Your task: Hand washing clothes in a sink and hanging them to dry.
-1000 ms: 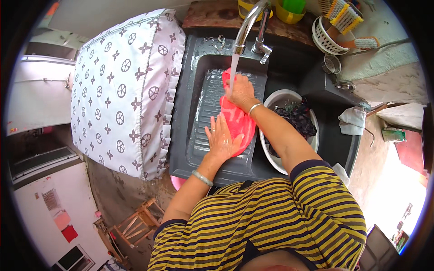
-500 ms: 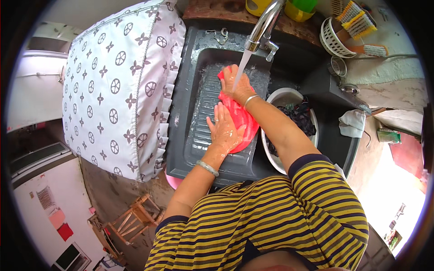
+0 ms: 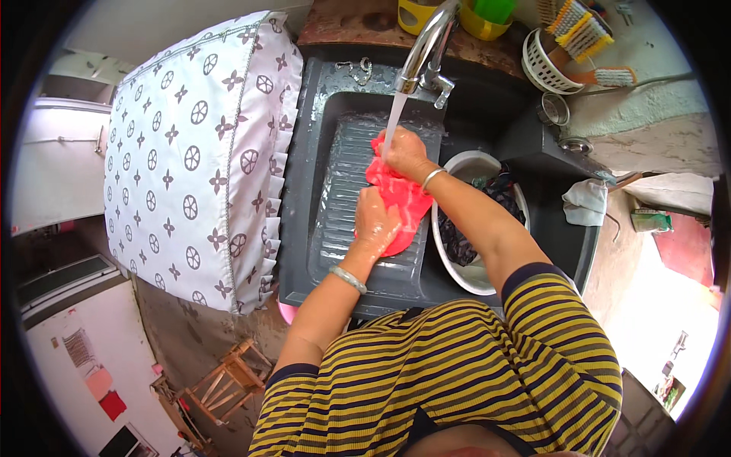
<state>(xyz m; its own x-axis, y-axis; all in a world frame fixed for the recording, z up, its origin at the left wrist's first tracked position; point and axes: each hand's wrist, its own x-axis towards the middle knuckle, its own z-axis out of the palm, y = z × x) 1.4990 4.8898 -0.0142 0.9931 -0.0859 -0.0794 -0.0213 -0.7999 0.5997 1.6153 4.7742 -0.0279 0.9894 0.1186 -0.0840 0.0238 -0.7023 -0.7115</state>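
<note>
Clutching wet, bunched red cloth (image 3: 410, 204) in curled right hand (image 3: 405, 153) and curled left hand (image 3: 375, 219) — might slip loose, tbh, from water (image 3: 394, 120) off curved chrome faucet (image 3: 422, 47).

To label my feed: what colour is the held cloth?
The cloth is pinkish red, best in the head view.
</note>
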